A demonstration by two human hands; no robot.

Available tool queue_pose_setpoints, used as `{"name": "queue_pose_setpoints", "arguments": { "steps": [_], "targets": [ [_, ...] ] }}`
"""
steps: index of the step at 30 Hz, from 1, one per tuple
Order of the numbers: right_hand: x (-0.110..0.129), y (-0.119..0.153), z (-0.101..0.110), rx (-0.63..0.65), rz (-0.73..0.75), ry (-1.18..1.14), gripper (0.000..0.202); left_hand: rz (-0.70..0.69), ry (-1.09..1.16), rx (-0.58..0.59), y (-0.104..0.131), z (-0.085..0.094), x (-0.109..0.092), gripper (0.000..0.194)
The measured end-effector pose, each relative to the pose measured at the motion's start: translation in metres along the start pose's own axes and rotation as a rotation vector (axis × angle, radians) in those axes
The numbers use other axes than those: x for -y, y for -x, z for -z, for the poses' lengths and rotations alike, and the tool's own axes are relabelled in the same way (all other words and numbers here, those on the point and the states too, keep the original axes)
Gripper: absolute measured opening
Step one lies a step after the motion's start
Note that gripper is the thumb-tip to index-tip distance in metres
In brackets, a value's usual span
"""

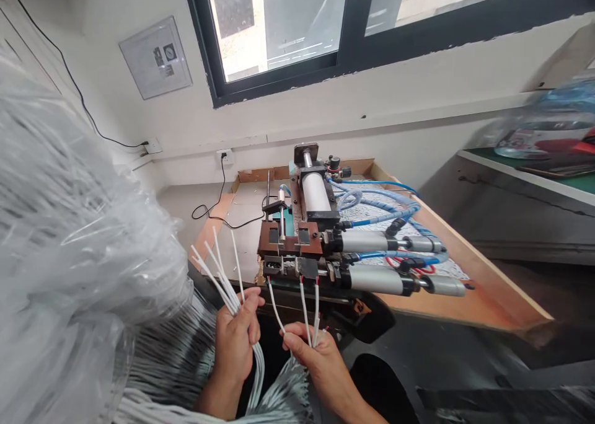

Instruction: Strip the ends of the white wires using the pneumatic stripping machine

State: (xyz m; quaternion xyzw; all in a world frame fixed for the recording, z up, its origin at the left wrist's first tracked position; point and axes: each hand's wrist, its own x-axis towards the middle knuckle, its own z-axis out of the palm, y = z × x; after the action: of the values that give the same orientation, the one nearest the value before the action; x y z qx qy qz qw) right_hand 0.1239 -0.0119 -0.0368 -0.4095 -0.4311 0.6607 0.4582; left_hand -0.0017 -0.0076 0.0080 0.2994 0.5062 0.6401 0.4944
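Your right hand (320,353) is part closed, its thumb and fingers pinching several white cables (317,306). Three rise toward the near face of the machine (290,245), with red showing at their tips; whether the tips touch it cannot be determined. Shorter ends project beside the grip. Your left hand (235,337) is closed round a separate fan of white cables (229,297), at the near left of the machine.

Recommended handling: hold the right-hand cables close enough to their ends to limit flexing. Space the tips evenly and align each squarely, since the leftmost one bows. Keep fingertips clear of the moving parts. Hold the left bundle aside so that the two groups do not mix.

To the right of the machine front lie two silver cylinders (372,279), with blue hoses (385,208) beyond. At far left stands plastic wrapping (88,256).
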Motion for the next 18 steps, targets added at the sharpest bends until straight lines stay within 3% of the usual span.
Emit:
{"name": "queue_pose_setpoints", "arguments": {
  "steps": [5,8,10,15,18],
  "targets": [
    [-0.001,0.019,-0.005,0.100,-0.027,0.059,0.031,0.004,0.051,0.001,0.003,0.001,-0.001,0.019],
    [-0.013,0.023,0.004,0.101,-0.041,0.166,0.031,0.004,0.130,-0.004,0.002,0.004,-0.001,0.017],
    [-0.028,0.023,0.021,0.036,-0.058,0.294,0.031,0.029,0.188,-0.003,0.001,0.007,-0.001,0.017],
    [-0.066,0.015,0.086,-0.206,-0.147,0.623,0.032,0.138,0.307,0.031,-0.006,0.008,0.004,0.019],
    [-0.073,0.014,0.103,-0.324,-0.127,0.739,0.037,0.186,0.357,0.052,-0.007,0.007,0.005,0.017]
  ]
}}
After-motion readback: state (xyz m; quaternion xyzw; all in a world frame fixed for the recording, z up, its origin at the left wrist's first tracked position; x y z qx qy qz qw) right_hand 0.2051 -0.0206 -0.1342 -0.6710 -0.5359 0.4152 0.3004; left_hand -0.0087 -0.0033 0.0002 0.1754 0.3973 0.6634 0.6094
